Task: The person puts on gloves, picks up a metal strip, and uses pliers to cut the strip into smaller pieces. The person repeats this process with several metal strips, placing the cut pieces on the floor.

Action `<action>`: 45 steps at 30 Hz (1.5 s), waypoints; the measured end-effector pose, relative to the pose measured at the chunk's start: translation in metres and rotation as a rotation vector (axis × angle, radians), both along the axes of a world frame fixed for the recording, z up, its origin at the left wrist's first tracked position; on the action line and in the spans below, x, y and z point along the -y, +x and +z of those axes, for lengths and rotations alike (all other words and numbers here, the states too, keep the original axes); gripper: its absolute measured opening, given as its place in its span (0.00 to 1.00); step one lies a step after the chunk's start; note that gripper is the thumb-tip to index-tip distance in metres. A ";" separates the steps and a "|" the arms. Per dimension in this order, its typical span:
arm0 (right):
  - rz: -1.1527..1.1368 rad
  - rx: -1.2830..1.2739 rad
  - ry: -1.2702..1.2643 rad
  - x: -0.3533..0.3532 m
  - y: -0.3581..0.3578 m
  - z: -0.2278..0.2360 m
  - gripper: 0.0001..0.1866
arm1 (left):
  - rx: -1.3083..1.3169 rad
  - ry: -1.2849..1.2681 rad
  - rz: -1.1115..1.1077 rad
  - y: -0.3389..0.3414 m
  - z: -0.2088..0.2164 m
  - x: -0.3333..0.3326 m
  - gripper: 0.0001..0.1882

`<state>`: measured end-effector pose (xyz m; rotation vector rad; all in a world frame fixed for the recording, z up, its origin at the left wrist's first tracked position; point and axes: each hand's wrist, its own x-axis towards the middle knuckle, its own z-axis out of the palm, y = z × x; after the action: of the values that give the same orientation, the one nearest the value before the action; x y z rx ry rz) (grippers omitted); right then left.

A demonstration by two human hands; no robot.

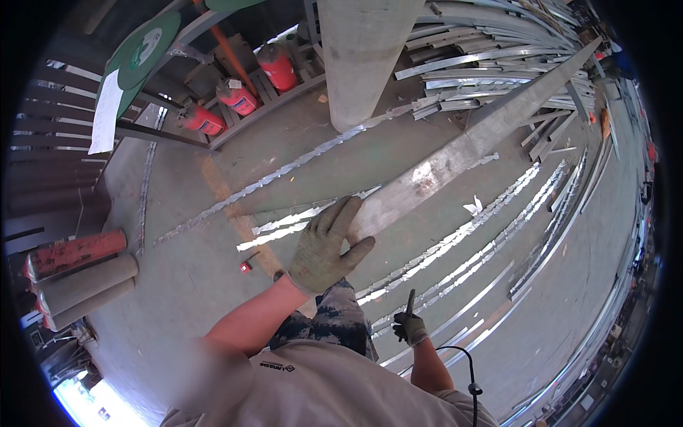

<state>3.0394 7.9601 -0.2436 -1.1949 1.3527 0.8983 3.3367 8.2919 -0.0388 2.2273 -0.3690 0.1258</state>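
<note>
My left hand point(324, 245), in an olive work glove, grips the near end of a long grey metal beam point(441, 167). Its fingers rest along one edge, and the thumb is on the other side. From there the beam slants away to the far right, above the floor. My right hand point(411, 329), gloved and lower on the right, is closed, with a thin dark stick-like shape standing up from it; its kind cannot be made out. Below and around the beam, long jagged metal strips point(455, 238) lie on the floor.
A thick round column point(363, 64) rises ahead. Stacked metal profiles point(491, 64) fill the far right. Red cylinders point(277, 69) stand behind a rail at far left. Larger rolled cylinders point(85, 274) lie at left. A small red object point(246, 267) lies on the floor point(192, 306).
</note>
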 end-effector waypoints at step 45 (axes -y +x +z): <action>0.305 0.097 0.024 -0.185 -0.007 0.032 0.14 | -1.151 -0.205 0.740 -0.436 -0.188 -0.408 0.34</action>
<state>3.0326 8.1446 -0.2112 -1.4321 1.0961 1.0526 2.9006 8.6996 -0.2271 1.7692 1.0302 -0.6725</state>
